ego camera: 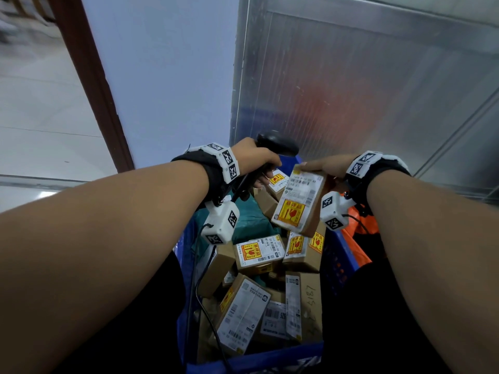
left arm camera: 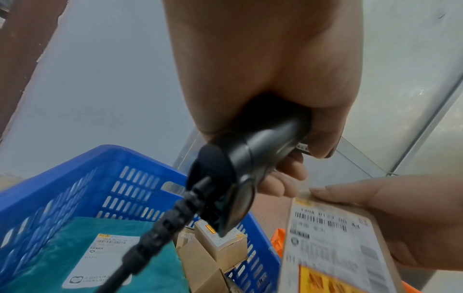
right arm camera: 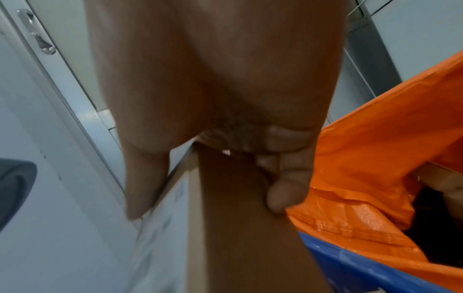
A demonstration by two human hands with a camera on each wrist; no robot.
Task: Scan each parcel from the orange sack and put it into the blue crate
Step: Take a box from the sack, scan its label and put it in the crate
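My right hand (ego camera: pixel 322 166) grips a brown cardboard parcel (ego camera: pixel 298 199) by its far end, white label with a yellow sticker facing up, over the blue crate (ego camera: pixel 336 255). My left hand (ego camera: pixel 259 161) grips a black corded barcode scanner (ego camera: pixel 279 145), held just left of the parcel above the crate's far end. In the left wrist view the scanner handle (left arm camera: pixel 253 158) fills my left hand (left arm camera: pixel 288 150), and the parcel label (left arm camera: pixel 333 243) lies at right. In the right wrist view my right hand (right arm camera: pixel 225 162) has its thumb and fingers clamped on the parcel (right arm camera: pixel 225 218). The orange sack (right arm camera: pixel 375 138) lies right of the crate.
The crate holds several labelled cardboard boxes (ego camera: pixel 259 252) and a teal mailer bag (left arm camera: pixel 75 253). A ribbed metal panel (ego camera: pixel 364 85) stands behind, with a pale wall (ego camera: pixel 167 76) and a brown door frame (ego camera: pixel 89 76) to its left. The scanner cable (ego camera: pixel 205 300) hangs into the crate.
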